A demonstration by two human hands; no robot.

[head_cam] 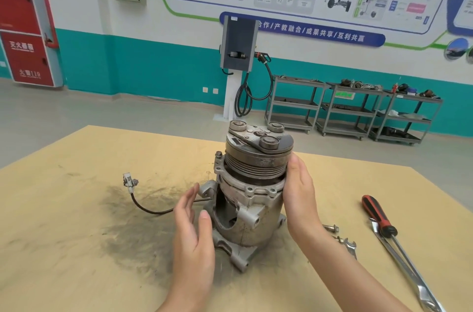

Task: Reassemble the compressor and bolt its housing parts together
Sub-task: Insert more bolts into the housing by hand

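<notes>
**Compressor upright on the tabletop, one hand resting against it**

The compressor (252,194) stands upright near the middle of the tabletop (76,235), with its grooved pulley (258,158) and the clutch plate on top. The aluminium housing below shows an open gap on the front left side, where a darker inner part is visible. A black cable (151,206) goes out from the left side of the body and ends in a small connector (129,180) lying on the tabletop.

The right hand (302,196) lies flat against the right side of the compressor, with straight fingers touching the pulley and the housing. The left hand (194,229) is open too, with relaxed fingers, just beside the left side of the housing; it seems not to touch it, but the view is slightly blurred there.

To the right of the compressor lie a bolt (331,228), a spanner (349,246), partly hidden behind the right forearm, and a screwdriver (378,217) with a red and black handle. A long metal wrench (409,278) lies beside the screwdriver. A dark, dusty stain (122,229) covers the tabletop to the left.
</notes>
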